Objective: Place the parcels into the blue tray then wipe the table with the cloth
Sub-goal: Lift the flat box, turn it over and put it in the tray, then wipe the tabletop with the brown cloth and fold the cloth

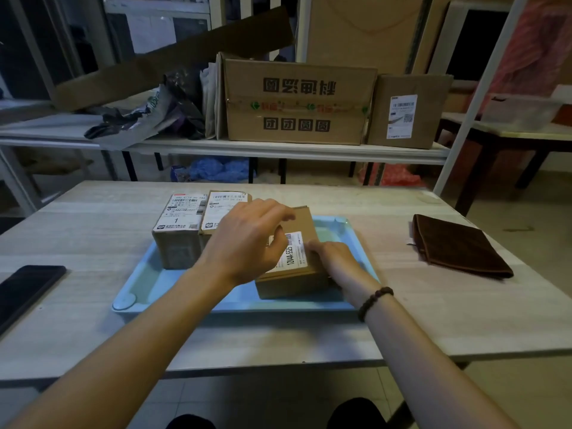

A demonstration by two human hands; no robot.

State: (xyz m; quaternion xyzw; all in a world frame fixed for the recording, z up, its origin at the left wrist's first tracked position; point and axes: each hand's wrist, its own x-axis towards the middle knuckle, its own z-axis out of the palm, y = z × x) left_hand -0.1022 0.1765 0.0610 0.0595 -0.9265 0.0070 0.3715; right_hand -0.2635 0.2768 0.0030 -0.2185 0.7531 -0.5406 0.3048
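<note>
Three cardboard parcels sit in the blue tray [145, 283], which lies flat at the middle of the pale wooden table [93, 329].

Nearest parcel [294, 280]: flat box, right half of the tray, white label on top. Both hands are on it. The left hand [247, 243] lies over its far left part, fingers spread and curved down across the top, thumb near the label; it rests on the box rather than clamps it. The right hand [332, 253] presses against the box's right side, fingers bent along the edge near the label. A dark bead bracelet [374, 303] circles the right wrist.

Left parcel [178, 236]: taller box, far left corner of the tray, labelled top. Middle parcel [224, 209]: just beside it on the right, touching or nearly so, partly hidden behind the left hand.

Surroundings: folded brown cloth [458, 247] on the table, well apart from the tray to the right, untouched. Black phone [28, 289] at the table's left edge. Behind the table, a white shelf [278, 148] carries a large printed carton [294, 103], a smaller labelled carton [405, 111] at its right, and crumpled plastic bags [148, 116] at its left.

The left forearm crosses the tray's near left part and hides some of its floor.
</note>
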